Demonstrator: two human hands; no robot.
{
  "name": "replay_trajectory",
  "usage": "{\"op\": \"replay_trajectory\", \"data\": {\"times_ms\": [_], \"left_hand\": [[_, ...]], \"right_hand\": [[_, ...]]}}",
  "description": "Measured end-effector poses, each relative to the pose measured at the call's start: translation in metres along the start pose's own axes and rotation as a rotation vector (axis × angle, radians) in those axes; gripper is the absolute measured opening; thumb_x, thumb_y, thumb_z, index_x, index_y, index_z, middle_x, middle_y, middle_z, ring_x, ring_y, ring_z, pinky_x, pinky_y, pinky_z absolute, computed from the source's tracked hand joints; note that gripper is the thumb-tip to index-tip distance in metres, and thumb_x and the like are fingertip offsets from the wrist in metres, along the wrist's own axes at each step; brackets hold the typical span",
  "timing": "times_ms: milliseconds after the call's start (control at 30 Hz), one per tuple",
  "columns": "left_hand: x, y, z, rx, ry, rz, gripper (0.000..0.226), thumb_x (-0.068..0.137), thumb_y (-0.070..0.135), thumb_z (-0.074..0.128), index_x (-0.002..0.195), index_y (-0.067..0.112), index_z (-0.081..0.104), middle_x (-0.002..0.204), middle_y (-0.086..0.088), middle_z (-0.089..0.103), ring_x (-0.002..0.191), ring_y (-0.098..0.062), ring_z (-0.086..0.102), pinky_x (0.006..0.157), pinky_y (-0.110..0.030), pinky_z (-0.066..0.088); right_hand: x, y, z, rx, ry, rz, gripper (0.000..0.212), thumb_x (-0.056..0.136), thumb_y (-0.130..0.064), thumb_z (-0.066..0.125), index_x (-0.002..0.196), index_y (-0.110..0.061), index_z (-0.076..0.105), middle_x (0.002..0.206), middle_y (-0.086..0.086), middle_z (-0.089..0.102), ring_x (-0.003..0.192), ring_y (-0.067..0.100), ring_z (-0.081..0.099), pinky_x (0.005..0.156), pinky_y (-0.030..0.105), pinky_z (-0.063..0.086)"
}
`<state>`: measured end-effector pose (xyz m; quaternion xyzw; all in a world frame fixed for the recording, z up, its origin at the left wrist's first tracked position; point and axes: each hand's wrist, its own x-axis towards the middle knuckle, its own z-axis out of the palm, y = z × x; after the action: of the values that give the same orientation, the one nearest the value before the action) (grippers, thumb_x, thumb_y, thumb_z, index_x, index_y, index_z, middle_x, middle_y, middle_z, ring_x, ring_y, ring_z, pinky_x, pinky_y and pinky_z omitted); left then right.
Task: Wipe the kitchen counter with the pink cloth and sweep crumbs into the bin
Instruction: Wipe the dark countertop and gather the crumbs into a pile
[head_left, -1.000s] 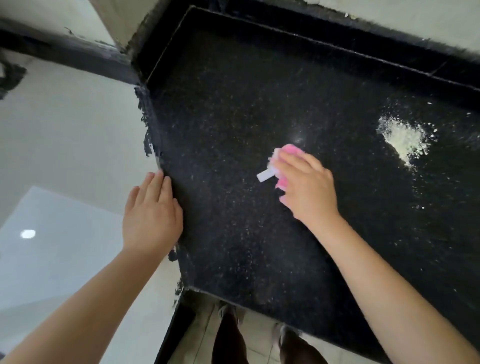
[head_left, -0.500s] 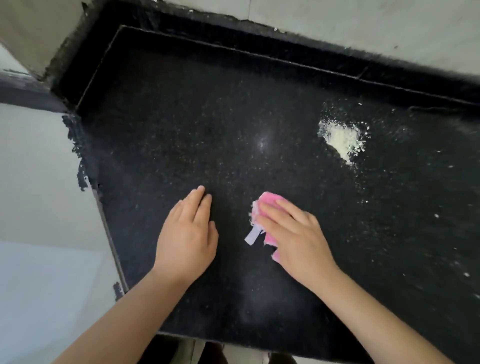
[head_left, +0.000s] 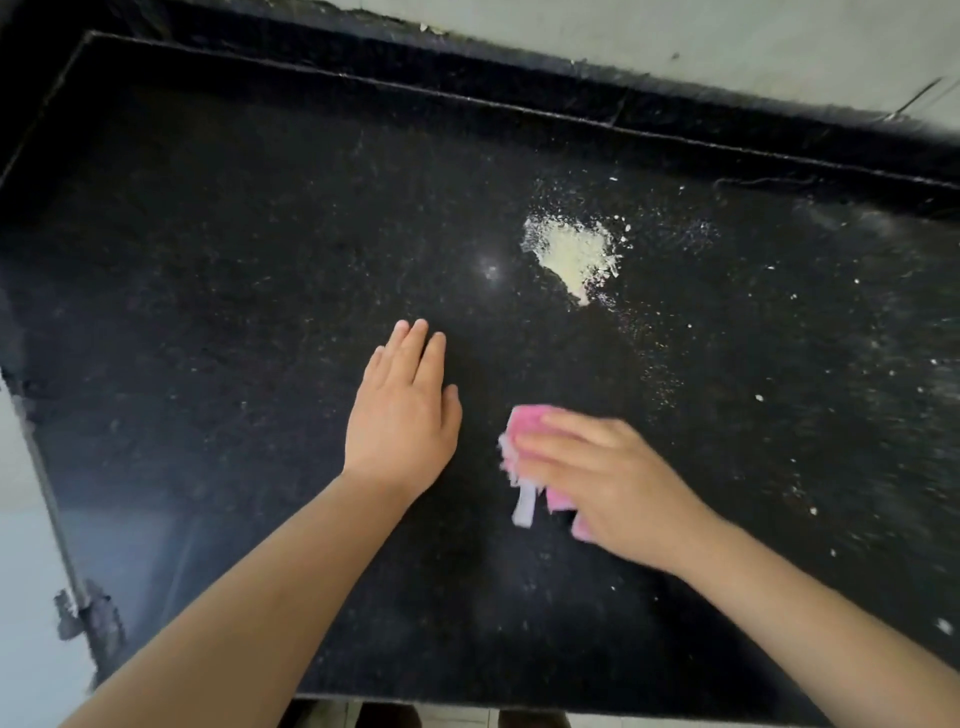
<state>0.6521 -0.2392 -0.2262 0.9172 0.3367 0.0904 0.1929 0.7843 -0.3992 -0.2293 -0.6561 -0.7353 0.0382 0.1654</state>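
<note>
My right hand (head_left: 608, 478) presses the pink cloth (head_left: 524, 431) flat against the black counter (head_left: 208, 312), fingers spread over it, apparently to drag crumbs along. Just beside it, my left hand (head_left: 402, 410) lies open, palm down, holding nothing, likely as a brace. Farther back, the pale crumb pile (head_left: 571, 254) sits untouched, well apart from the cloth. No bin is in view.
</note>
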Motion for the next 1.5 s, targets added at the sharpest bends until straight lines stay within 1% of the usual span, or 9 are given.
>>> {"op": "replay_trajectory", "data": {"times_ms": [167, 267, 433, 600, 833, 1000, 1233, 1400, 1500], "left_hand": [[-0.001, 0.007, 0.014, 0.114, -0.042, -0.045, 0.052, 0.097, 0.027, 0.030, 0.142, 0.004, 0.021, 0.152, -0.010, 0.013, 0.141, -0.020, 0.004, 0.112, -0.029, -0.004], [-0.001, 0.009, 0.013, 0.114, -0.043, -0.069, 0.050, 0.096, 0.026, 0.036, 0.139, 0.001, 0.029, 0.150, -0.013, 0.022, 0.140, -0.023, 0.012, 0.111, -0.029, 0.000], [-0.001, 0.009, 0.018, 0.132, -0.022, -0.071, 0.052, 0.087, 0.024, 0.037, 0.128, -0.008, 0.044, 0.139, -0.023, 0.039, 0.133, -0.035, 0.030, 0.109, -0.040, 0.015], [-0.001, 0.009, 0.019, 0.147, -0.009, -0.076, 0.051, 0.086, 0.022, 0.040, 0.126, -0.009, 0.046, 0.137, -0.025, 0.041, 0.131, -0.038, 0.032, 0.108, -0.044, 0.019], [-0.002, 0.014, 0.015, 0.137, -0.007, -0.105, 0.052, 0.087, 0.023, 0.039, 0.129, -0.007, 0.042, 0.141, -0.021, 0.037, 0.134, -0.035, 0.027, 0.110, -0.038, 0.013], [0.000, 0.015, 0.014, 0.156, -0.017, -0.107, 0.053, 0.086, 0.024, 0.037, 0.129, -0.007, 0.042, 0.140, -0.022, 0.037, 0.133, -0.036, 0.028, 0.111, -0.041, 0.016], [-0.003, 0.013, 0.016, 0.164, 0.005, -0.072, 0.050, 0.088, 0.022, 0.038, 0.128, -0.009, 0.043, 0.139, -0.025, 0.038, 0.132, -0.038, 0.029, 0.110, -0.044, 0.018], [-0.006, 0.014, 0.017, 0.167, 0.040, -0.057, 0.046, 0.091, 0.019, 0.037, 0.128, -0.009, 0.043, 0.139, -0.024, 0.038, 0.132, -0.037, 0.030, 0.110, -0.042, 0.021], [-0.012, 0.020, 0.020, 0.159, 0.039, -0.069, 0.041, 0.094, 0.013, 0.038, 0.130, -0.009, 0.041, 0.141, -0.024, 0.036, 0.133, -0.037, 0.028, 0.110, -0.042, 0.020]], "right_hand": [[-0.010, 0.066, -0.013, -0.013, 0.001, 0.145, 0.083, 0.038, -0.001, 0.072, 0.116, -0.022, 0.051, 0.118, 0.002, 0.062, 0.117, 0.025, 0.045, 0.078, 0.047, 0.051], [0.004, 0.099, -0.032, 0.019, 0.138, 0.226, 0.053, 0.057, -0.004, 0.059, 0.110, -0.008, 0.062, 0.112, 0.011, 0.064, 0.107, 0.035, 0.057, 0.084, 0.047, 0.050], [-0.012, 0.037, -0.027, 0.130, 0.053, -0.025, 0.072, 0.049, -0.002, 0.069, 0.116, -0.020, 0.052, 0.119, 0.002, 0.061, 0.118, 0.025, 0.046, 0.083, 0.044, 0.049], [-0.064, 0.012, -0.010, 0.103, -0.151, -0.302, 0.057, 0.068, -0.018, 0.058, 0.123, -0.022, 0.047, 0.130, -0.009, 0.052, 0.122, 0.019, 0.038, 0.087, 0.036, 0.034], [-0.013, 0.121, -0.036, -0.008, 0.056, 0.118, 0.055, 0.061, -0.013, 0.051, 0.115, -0.027, 0.051, 0.118, 0.001, 0.061, 0.109, 0.035, 0.054, 0.079, 0.050, 0.048], [-0.018, 0.050, -0.040, 0.153, 0.219, 0.062, 0.051, 0.060, -0.006, 0.048, 0.108, -0.013, 0.065, 0.111, 0.002, 0.065, 0.108, 0.028, 0.050, 0.078, 0.046, 0.048], [-0.096, -0.060, -0.015, 0.243, -0.031, -0.025, 0.034, 0.075, -0.012, 0.047, 0.107, -0.018, 0.058, 0.117, -0.007, 0.062, 0.109, 0.021, 0.047, 0.072, 0.035, 0.042], [-0.097, -0.049, -0.005, 0.116, 0.052, -0.111, 0.035, 0.093, -0.008, 0.033, 0.105, -0.022, 0.064, 0.118, -0.012, 0.060, 0.106, 0.020, 0.050, 0.072, 0.033, 0.039], [-0.080, 0.006, -0.005, -0.003, 0.058, -0.038, 0.048, 0.068, -0.009, 0.053, 0.111, -0.028, 0.050, 0.122, -0.016, 0.047, 0.108, 0.022, 0.039, 0.073, 0.041, 0.043]]}}
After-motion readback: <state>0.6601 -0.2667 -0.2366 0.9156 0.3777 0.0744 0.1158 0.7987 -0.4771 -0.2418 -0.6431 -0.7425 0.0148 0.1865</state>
